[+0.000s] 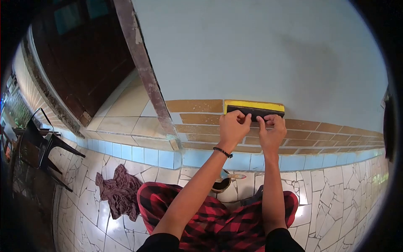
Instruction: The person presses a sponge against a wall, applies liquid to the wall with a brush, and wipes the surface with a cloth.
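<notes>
A yellow block with a black front (254, 108) lies flat against the wall, over the top row of brown painted brick shapes (195, 106). My left hand (234, 128), with a dark beaded bracelet at its wrist, pinches the block's lower black edge near the middle. Just to the right, my right hand (272, 131) grips the same edge with thumb and bent fingers. Below my hands, a small pot (221, 185) of dark contents stands on the floor, with a brush (236, 176) lying across it.
A crumpled dark cloth (119, 192) lies on the cracked-tile floor (336, 193) at left. Beyond it stands a black chair (48, 147). A dark door (84, 50) and its frame (142, 59) are at upper left. Light blue tiles (197, 158) edge the wall's foot.
</notes>
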{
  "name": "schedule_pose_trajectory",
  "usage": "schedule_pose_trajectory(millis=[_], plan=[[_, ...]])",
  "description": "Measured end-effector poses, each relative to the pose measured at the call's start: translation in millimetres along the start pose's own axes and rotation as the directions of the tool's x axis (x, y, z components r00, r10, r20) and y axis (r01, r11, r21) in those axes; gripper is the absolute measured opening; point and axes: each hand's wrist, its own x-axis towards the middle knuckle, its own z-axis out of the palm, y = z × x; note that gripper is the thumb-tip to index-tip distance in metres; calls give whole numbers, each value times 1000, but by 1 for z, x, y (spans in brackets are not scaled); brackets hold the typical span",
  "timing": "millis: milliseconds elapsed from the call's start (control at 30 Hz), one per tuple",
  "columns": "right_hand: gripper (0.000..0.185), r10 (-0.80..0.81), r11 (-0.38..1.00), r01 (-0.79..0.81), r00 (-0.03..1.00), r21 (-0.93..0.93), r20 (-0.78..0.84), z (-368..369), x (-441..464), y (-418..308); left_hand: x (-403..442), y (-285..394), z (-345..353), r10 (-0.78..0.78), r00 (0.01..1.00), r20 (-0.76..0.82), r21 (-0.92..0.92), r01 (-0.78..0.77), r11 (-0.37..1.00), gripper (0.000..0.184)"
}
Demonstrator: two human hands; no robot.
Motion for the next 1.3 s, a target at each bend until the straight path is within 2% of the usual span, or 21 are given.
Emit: schedule_pose_trajectory(millis=[33,167,267,300,433,567,700,800,900,1100,1200,1300], plan=[[26,-3,1000,3,1000,0,-14,1,-3,-1,0,3,-3,-33,999,31,3,33,999,31],[25,5,1000,-5,1000,0,-22,1,-2,-6,5,-4,-1,-6,999,38,7,6,1000,32],[25,-8,1000,8,999,-6,-32,5,0,0,7,-17,9,-46,999,25,-114,49,992,31],[25,-11,1000,11,999,-3,-34,7,2,2,9,-17,8,-31,998,50,-35,33,999,30],[26,43,998,-43,999,40,-2,10,6,10,18,-18,10,-164,980,116,-58,171,984,31],[25,8,1000,-8,1000,16,4,8,3,10,12,-22,9,-167,977,135,-119,184,976,28],[20,22,998,-23,1000,62,8,2,-2,5,4,-12,3,-179,976,120,-175,198,964,27],[22,57,991,-61,998,122,37,3,3,11,8,-11,6,-203,971,130,-144,221,965,27],[24,18,999,-20,998,27,55,7,7,14,13,-10,10,-239,964,119,-123,253,960,27],[25,-2,999,0,998,45,63,3,2,6,5,-9,6,-187,978,95,-107,197,974,28],[25,24,997,-30,996,76,87,5,8,9,11,-9,11,-231,968,94,-100,240,966,29],[25,20,996,-26,997,85,72,6,5,10,9,-13,10,-210,974,87,-109,219,970,29]])
